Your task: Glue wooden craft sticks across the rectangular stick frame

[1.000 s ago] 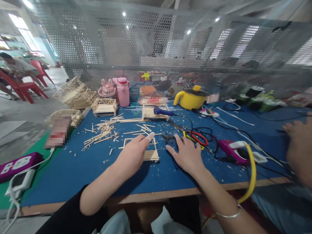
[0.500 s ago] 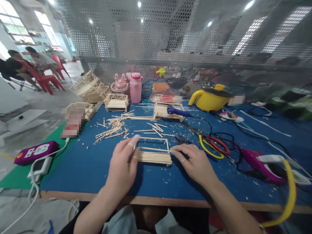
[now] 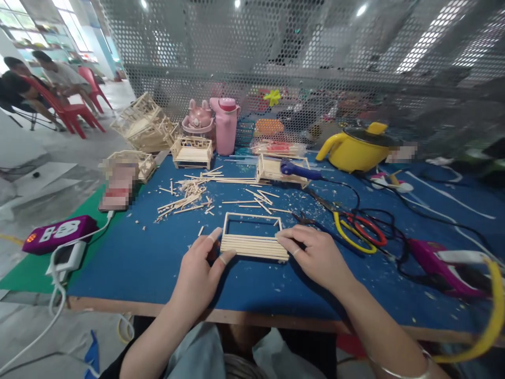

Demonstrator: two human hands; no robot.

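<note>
On the blue surface [image 3: 130,263], near its front edge, lies a flat stick frame [image 3: 253,238] built of thin wooden sticks, its long axis running left to right across the view, with the packed row of sticks toward the person and the open rectangle pointing away toward the mesh screen [image 3: 276,63]. At the frame's left end rests the left hand [image 3: 199,268], its grip loose and narrow, two fingertips touching the near left corner without closing round anything. At the right end sits the right hand [image 3: 315,255], fingers pinched on the right edge of the packed sticks, holding that end down. Behind the frame, a loose heap of sticks [image 3: 185,200] is scattered, and farther back a small stick model [image 3: 272,169] carries a blue glue gun [image 3: 300,170]. Just right of the right hand lie red and yellow scissors [image 3: 357,231] among black cables. A yellow pot [image 3: 357,150] stands well apart at the back.
</note>
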